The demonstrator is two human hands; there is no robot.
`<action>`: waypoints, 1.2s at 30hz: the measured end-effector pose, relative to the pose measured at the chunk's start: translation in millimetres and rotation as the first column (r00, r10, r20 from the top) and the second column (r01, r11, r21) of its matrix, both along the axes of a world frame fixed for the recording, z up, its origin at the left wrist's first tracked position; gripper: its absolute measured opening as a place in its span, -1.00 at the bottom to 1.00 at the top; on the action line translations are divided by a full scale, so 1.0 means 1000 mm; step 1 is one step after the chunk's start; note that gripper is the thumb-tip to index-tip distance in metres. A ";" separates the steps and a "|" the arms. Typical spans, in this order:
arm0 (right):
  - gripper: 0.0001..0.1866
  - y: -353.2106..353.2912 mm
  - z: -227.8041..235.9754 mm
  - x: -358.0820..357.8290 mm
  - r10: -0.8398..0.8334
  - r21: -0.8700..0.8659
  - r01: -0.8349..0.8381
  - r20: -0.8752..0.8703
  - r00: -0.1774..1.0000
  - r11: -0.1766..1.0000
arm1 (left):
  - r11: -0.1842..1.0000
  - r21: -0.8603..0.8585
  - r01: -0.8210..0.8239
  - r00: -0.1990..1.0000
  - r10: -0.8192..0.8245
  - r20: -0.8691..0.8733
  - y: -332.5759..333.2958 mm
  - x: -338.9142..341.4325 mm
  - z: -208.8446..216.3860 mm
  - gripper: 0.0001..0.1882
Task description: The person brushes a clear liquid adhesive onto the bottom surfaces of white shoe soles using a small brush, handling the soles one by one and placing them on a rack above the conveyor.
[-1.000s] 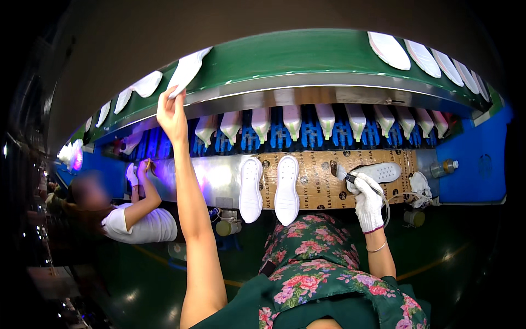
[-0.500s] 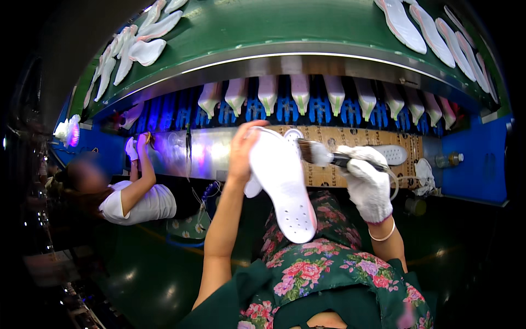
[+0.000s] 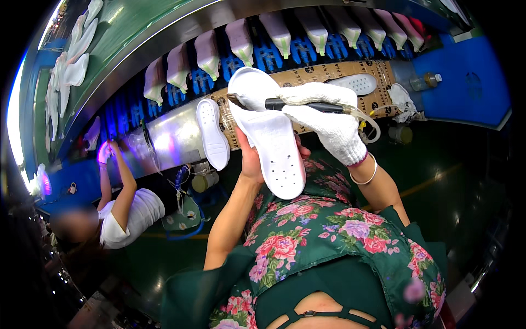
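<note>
My bare left hand (image 3: 251, 160) grips a white perforated insole (image 3: 278, 151) from below, its fingers showing at both edges and the holed toe end pointing toward me. In a white knit glove, my right hand (image 3: 329, 118) is closed round a brush (image 3: 312, 107) with a dark handle and a thin tube at its back end. The brush head lies across the far end of the insole; its bristles are mostly hidden. A rounded white piece (image 3: 253, 85) shows just beyond the brush; I cannot tell whether it belongs to the held insole. Another white insole (image 3: 212, 134) lies left on the bench.
Cardboard (image 3: 378, 68) covers part of the bench, with a grey-white insole (image 3: 356, 84) on it. A white cloth (image 3: 402, 101) and a bottle (image 3: 427, 81) sit at right. Pink-white lasts (image 3: 239, 41) hang in a row behind. A co-worker (image 3: 131, 216) works at left.
The view has swung to the right. The held insole is turned face up and my left hand has gone beneath it. The brush has come from beside the insole onto its far end.
</note>
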State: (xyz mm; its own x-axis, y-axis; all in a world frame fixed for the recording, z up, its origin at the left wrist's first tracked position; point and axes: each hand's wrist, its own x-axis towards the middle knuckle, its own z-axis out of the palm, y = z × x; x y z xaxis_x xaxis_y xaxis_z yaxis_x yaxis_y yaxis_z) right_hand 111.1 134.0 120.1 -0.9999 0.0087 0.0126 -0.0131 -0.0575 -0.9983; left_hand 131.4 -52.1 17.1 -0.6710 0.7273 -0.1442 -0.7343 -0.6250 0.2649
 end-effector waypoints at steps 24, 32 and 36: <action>-0.76 -0.015 -0.008 -0.010 -0.027 0.298 0.220 -0.538 0.842 0.929 | 0.973 0.197 -0.119 0.956 0.165 -0.242 0.010 -0.016 0.005 0.11; -0.75 -0.016 -0.007 -0.006 0.185 0.392 0.086 -0.603 0.776 0.916 | 0.792 -0.488 -0.367 0.930 0.310 -0.196 0.001 -0.021 0.013 0.15; -0.69 -0.013 -0.016 -0.010 0.141 0.418 0.148 -0.585 0.799 0.896 | 0.819 -0.394 -0.417 0.909 0.382 -0.168 -0.004 -0.033 0.000 0.20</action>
